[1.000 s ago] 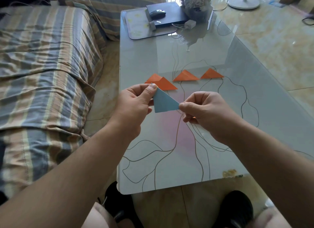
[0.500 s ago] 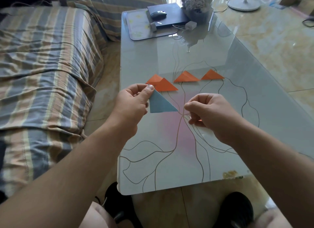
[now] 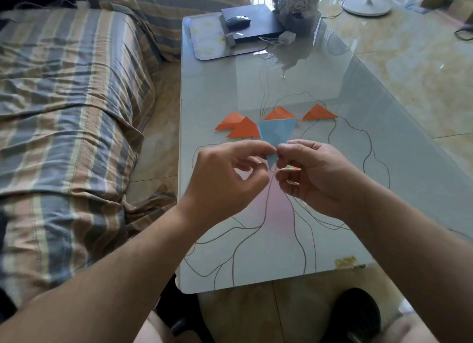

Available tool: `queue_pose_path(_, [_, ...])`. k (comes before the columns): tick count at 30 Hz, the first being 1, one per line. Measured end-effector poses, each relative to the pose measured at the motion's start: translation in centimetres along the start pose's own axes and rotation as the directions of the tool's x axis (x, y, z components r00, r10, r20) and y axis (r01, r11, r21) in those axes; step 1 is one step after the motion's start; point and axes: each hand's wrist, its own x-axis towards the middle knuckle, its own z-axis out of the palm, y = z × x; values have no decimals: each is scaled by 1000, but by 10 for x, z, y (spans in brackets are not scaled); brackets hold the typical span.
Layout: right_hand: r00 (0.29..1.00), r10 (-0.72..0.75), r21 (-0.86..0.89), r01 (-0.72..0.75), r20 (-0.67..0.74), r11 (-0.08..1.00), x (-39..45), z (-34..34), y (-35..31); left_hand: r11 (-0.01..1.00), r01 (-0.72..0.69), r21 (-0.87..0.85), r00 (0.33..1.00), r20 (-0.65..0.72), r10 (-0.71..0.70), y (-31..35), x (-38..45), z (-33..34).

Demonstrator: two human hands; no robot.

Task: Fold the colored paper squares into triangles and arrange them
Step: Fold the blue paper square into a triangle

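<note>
Step in hand, by my reading: sharpening the crease on the blue triangle (image 3: 277, 132) before it joins the row. To do it well, keep both pinches at the lower tip so the 2 layers cannot slip, check that the edges match, then run a fingertip along the fold; thin paper will likely shear if only 1 side is pulled.

Left hand (image 3: 227, 178): thumb and forefinger pinch the triangle's lower tip from the left, remaining fingers curled. Right hand (image 3: 314, 173): thumb and forefinger pinch the same tip from the right. A small orange and green scrap shows under the right hand's fingers; cannot tell whether it is held.

Blue triangle: held in the air above the glass table (image 3: 384, 163), point down, broad edge up, faint wrinkles on its face. From this view it overlaps the row behind.

4 orange triangles (image 3: 243, 129) lie flat on the table beyond the hands, apexes pointing away, the 2 leftmost overlapping, the other 2 spaced to the right.
</note>
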Motion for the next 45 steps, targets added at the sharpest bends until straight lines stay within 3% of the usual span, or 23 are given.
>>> queue_pose_path(2, [999, -28, 3, 28, -24, 1000, 0, 1, 0, 961, 199, -193, 979, 87, -185, 2, 1, -1])
queue_pose_path(6, [997, -60, -21, 59, -54, 998, 1, 0, 1, 713, 546, -440, 837, 236, -495, 3, 7, 4])
queue_pose_path(10, [996, -54, -58, 50, -68, 997, -1, 1, 3, 642, 650, -407, 760, 354, -545, -1, 9, 7])
queue_pose_path(21, [991, -112, -297, 85, -75, 951, -2, 5, 8, 728, 607, -318, 790, 344, -508, 1, 7, 8])
queue_pose_path(45, [983, -34, -140, 9, -180, 990, 3, -3, -8, 742, 617, -263, 771, 395, -500, 8, 13, 1])
